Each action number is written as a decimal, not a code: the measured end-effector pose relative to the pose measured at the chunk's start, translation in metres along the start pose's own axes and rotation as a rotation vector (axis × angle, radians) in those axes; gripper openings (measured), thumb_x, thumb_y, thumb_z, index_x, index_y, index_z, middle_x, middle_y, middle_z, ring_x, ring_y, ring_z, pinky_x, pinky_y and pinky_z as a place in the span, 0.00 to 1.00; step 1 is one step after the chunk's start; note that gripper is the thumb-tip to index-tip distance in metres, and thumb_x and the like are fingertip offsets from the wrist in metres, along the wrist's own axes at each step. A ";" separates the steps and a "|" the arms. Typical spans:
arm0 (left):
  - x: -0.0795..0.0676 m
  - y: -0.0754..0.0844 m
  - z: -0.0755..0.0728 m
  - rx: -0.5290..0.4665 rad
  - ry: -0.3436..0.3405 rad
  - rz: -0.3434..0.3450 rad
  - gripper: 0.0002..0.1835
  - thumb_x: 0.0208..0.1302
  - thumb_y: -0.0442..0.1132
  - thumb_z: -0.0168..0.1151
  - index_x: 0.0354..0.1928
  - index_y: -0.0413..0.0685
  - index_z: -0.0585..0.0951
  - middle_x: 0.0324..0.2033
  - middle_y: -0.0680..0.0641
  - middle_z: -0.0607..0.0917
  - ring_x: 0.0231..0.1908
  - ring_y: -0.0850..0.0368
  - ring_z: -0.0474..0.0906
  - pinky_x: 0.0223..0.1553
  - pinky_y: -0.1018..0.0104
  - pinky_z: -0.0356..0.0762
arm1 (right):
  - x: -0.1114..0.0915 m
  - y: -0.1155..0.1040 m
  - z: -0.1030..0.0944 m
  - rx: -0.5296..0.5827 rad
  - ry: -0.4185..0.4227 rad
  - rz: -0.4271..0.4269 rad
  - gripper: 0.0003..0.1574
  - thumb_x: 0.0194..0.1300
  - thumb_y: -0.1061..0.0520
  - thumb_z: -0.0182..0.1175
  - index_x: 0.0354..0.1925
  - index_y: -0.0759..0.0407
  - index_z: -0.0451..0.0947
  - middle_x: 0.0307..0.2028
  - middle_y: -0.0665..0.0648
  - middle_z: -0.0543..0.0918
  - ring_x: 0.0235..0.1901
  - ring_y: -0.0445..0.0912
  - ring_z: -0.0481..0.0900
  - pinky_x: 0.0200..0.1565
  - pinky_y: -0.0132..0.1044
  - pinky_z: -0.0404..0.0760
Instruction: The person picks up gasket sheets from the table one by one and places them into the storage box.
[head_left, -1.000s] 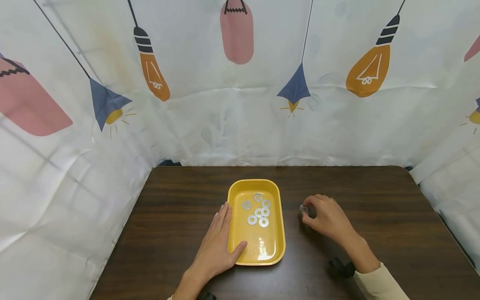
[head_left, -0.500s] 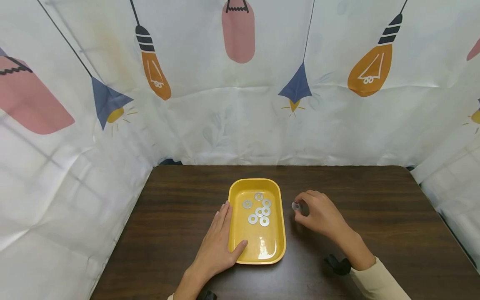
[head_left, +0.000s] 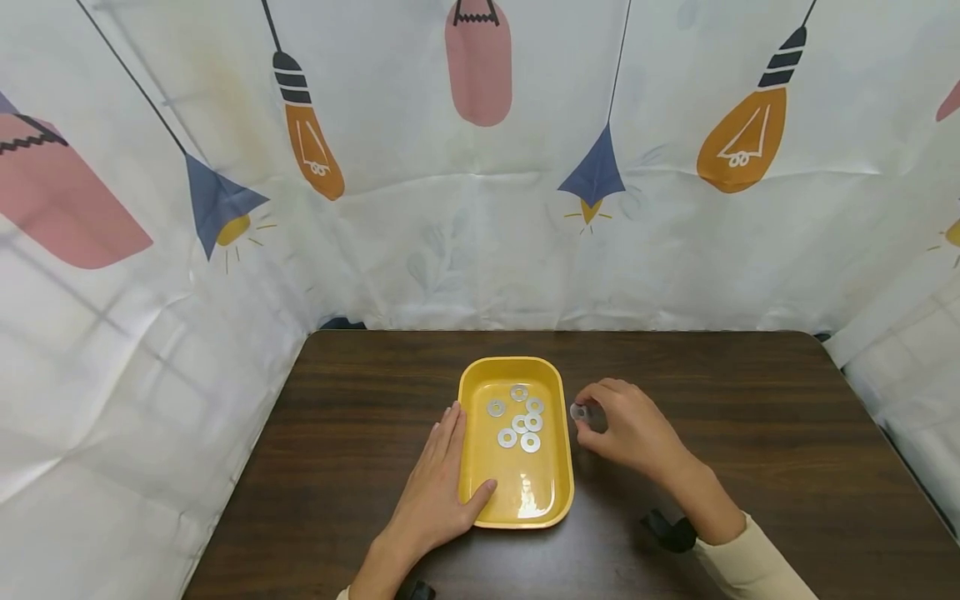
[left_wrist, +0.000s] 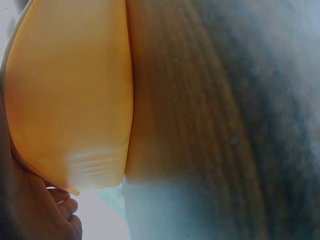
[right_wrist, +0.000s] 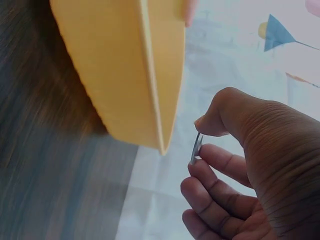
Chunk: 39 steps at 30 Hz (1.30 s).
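A yellow tray (head_left: 513, 500) stands near the table's middle, with several flat metal washers (head_left: 507, 438) lying in its far half, some overlapping. Along the tray's left side rests my left hand (head_left: 433, 492), fingers extended and thumb over the near-left rim. The left wrist view shows the tray's outer wall (left_wrist: 70, 100) and part of that hand (left_wrist: 40, 210). Just outside the right rim, my right hand (head_left: 637, 433) pinches a metal washer (head_left: 578, 412) between thumb and fingers. Seen edge-on in the right wrist view, the washer (right_wrist: 195, 150) is thin; whether it is a single one, I cannot tell.
The dark brown wooden table (head_left: 360, 417) extends to both sides of the tray. Behind and beside it hangs a white curtain (head_left: 465, 250) printed with lamps and bulbs. A black strap (head_left: 670, 531) sits at the right wrist.
My right hand has moved left with the washer, from well right of the tray to close beside its right rim. The left hand and the washers in the tray stay put.
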<state>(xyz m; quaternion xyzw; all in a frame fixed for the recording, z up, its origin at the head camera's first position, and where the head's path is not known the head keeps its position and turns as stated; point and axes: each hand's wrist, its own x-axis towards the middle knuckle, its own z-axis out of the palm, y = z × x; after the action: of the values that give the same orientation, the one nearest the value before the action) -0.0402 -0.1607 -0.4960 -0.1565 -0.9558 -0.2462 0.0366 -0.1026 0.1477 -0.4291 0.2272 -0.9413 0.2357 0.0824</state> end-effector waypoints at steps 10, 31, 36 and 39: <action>0.000 0.001 0.000 0.012 -0.010 -0.028 0.59 0.64 0.62 0.66 0.86 0.44 0.48 0.87 0.49 0.45 0.86 0.52 0.46 0.86 0.68 0.36 | 0.005 -0.018 -0.001 0.004 -0.018 -0.032 0.12 0.58 0.56 0.76 0.42 0.55 0.88 0.38 0.50 0.88 0.37 0.42 0.82 0.41 0.40 0.86; 0.000 0.005 0.001 0.037 0.027 0.001 0.58 0.65 0.62 0.66 0.85 0.39 0.49 0.87 0.45 0.49 0.86 0.49 0.48 0.82 0.79 0.24 | 0.007 -0.040 0.015 -0.012 -0.012 -0.168 0.10 0.55 0.57 0.75 0.38 0.56 0.87 0.37 0.51 0.88 0.36 0.43 0.81 0.42 0.40 0.85; 0.000 0.005 0.001 0.041 0.027 -0.003 0.58 0.65 0.62 0.66 0.85 0.39 0.49 0.87 0.45 0.49 0.86 0.49 0.49 0.82 0.79 0.23 | 0.008 -0.044 0.020 -0.028 -0.013 -0.204 0.10 0.55 0.57 0.75 0.37 0.56 0.88 0.35 0.50 0.87 0.36 0.43 0.82 0.44 0.43 0.86; 0.000 0.005 0.000 0.046 0.031 -0.005 0.58 0.65 0.62 0.66 0.85 0.40 0.50 0.86 0.45 0.50 0.86 0.49 0.49 0.82 0.79 0.23 | 0.009 -0.046 0.023 -0.029 -0.017 -0.220 0.10 0.55 0.57 0.75 0.37 0.56 0.88 0.34 0.50 0.86 0.34 0.43 0.81 0.43 0.42 0.86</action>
<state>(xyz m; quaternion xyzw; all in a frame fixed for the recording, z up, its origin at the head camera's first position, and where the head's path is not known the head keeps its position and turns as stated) -0.0382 -0.1566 -0.4941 -0.1495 -0.9608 -0.2269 0.0544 -0.0898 0.0971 -0.4283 0.3299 -0.9147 0.2097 0.1029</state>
